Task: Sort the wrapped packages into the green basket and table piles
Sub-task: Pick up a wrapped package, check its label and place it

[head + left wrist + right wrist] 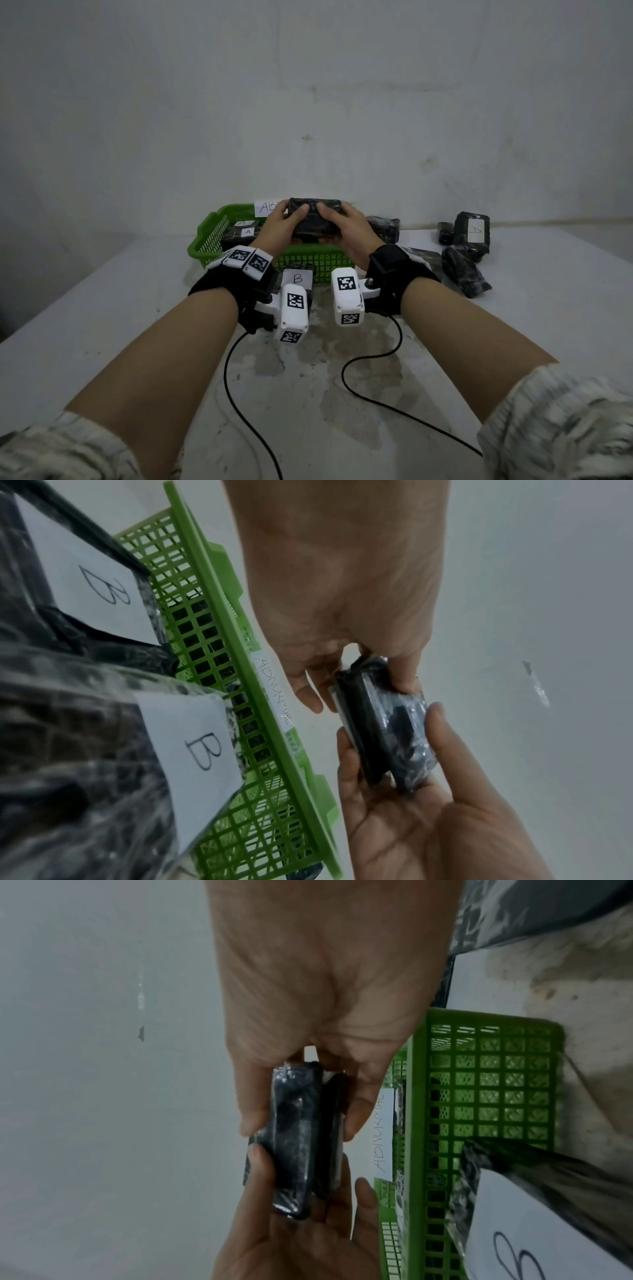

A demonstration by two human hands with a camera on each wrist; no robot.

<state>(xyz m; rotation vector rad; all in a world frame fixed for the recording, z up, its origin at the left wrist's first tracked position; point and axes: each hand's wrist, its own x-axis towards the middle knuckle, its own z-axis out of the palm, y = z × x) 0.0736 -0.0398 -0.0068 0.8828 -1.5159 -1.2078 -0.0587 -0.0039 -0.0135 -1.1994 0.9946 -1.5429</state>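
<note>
I hold a black wrapped package (313, 219) with both hands above the green basket (209, 236). My left hand (286, 222) grips its left end and my right hand (342, 224) its right end, thumbs on top. From the left wrist, the package (383, 731) stands edge-on beside the basket rim (219, 593), with the left hand (342, 610) above it and the right hand (411, 813) below. The right wrist view has the package (294, 1139) between the right hand (325, 988) and the left hand (301, 1237), next to the basket (486, 1020).
Packages labelled A (241, 233) lie in the basket, which carries a white paper label (265, 207) on its far rim. A package labelled B (298, 277) lies in front of it. More black packages (471, 233) are heaped at the table's right. Two black cables (236, 383) run toward me.
</note>
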